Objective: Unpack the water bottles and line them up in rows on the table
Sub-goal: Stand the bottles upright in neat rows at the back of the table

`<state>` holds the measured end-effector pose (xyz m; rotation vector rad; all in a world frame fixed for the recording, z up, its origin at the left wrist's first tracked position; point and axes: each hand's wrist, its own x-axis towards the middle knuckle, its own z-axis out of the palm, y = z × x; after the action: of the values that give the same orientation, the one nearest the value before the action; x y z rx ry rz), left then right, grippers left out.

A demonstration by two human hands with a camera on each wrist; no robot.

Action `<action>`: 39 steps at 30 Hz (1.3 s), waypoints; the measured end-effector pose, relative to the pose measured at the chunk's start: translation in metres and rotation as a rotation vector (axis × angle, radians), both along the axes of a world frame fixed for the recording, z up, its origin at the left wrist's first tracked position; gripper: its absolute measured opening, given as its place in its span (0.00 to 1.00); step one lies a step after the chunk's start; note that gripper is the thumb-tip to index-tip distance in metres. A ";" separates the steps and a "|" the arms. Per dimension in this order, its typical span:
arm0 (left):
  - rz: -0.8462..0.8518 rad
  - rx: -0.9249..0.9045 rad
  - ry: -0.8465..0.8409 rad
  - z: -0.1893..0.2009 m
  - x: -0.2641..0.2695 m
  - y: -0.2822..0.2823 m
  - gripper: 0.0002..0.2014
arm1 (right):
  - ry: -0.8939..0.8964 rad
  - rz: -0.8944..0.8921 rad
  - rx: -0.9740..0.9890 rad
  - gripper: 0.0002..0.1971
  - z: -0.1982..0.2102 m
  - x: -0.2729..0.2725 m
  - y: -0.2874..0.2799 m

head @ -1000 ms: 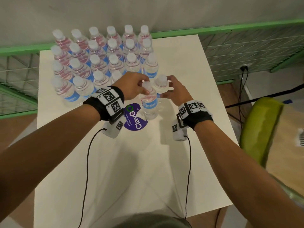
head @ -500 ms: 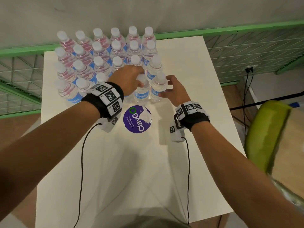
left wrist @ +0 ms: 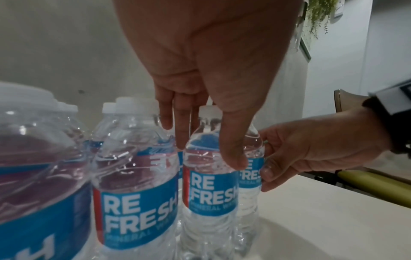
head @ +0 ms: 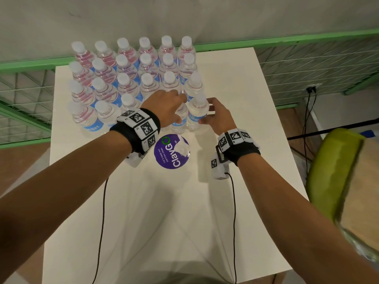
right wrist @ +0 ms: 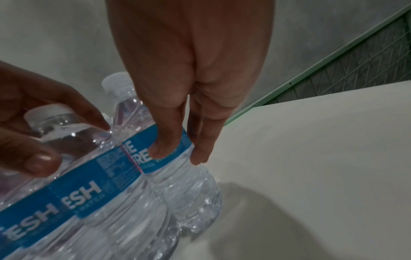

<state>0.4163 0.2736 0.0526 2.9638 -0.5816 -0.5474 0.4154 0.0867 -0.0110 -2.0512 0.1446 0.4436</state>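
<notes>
on the table: a white table [head: 235, 201] holds many water bottles [head: 127, 83] standing in rows at the far end, by the grey wall
front row: two more bottles stand side by side at its right end, touching or almost touching
left bottle: the left bottle [head: 179, 119] is partly hidden under the left hand in the head view
right bottle: the right bottle [head: 198, 114] ends the row, just in front of the last bottle of the row behind
left hand: the left hand [head: 166, 107] comes down over the top of the left bottle, with the thumb on its front and the fingers curled down behind it
right hand: the right hand [head: 219, 117] holds the right bottle by its blue label, with the thumb in front and the fingers round the side
what changed: one second ago both bottles were nearer the person, above the purple sticker [head: 172, 152]; half a second ago they were almost at the row, and now they stand in the row
what it means: i think these two bottles are placed, and the front row now looks as long as the others
what is next: the hands can let go, and i see no more bottles left to put down, so the job looks almost done
other things: a yellow-green chair [head: 332, 171] stands to the right of the table
</notes>
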 end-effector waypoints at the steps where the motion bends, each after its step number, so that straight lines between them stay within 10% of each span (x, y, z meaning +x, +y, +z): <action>1: 0.010 -0.014 0.000 -0.001 0.001 0.000 0.29 | 0.000 0.006 -0.002 0.29 0.000 0.001 0.000; 39: 0.048 -0.115 -0.206 -0.021 -0.009 0.015 0.36 | -0.001 0.020 0.091 0.28 -0.010 0.003 -0.001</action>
<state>0.4077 0.2882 0.0316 2.9344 -0.5365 -0.1977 0.4183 0.0857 -0.0207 -1.9649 0.1016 0.4532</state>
